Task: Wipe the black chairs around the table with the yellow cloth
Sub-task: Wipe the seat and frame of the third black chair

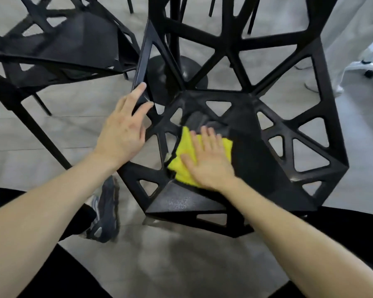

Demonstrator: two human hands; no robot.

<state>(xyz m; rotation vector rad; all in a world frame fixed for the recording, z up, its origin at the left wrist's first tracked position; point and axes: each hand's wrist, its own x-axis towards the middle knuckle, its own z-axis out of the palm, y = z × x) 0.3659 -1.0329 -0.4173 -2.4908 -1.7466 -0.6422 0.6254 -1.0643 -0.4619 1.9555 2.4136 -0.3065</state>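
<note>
- right hand (209, 164) is lying flat on the yellow cloth (186, 152), fingers (207, 136) straight and spread, pressing it down on the seat of the near black chair (256, 160); not gripping, just palm pressure.
- cloth is sitting under and left of the right fingers, bunched up, on the left half of the seat near the cut-out holes.
- left hand (122, 136) is open, fingers (139, 90) straight, resting against the chair's left arm rail (143, 61), seemingly steadying it; holding nothing.
- second black chair (73, 44) is standing beyond the left fingers, well apart from the cloth, looks not yet wiped (judgement).
- step in hand: wiping the seat, probably early in the task.
- risks: cloth is only pressed, so a fast stroke could be leaving it behind or pushing a corner through a triangular hole just ahead of the fingertips.
- fingers could be snagging in the openings.
- chair could be sliding on the smooth floor (52, 130) if the left hand is letting go.
- shoe (103, 211) is close to the chair leg, could be bumping it.
</note>
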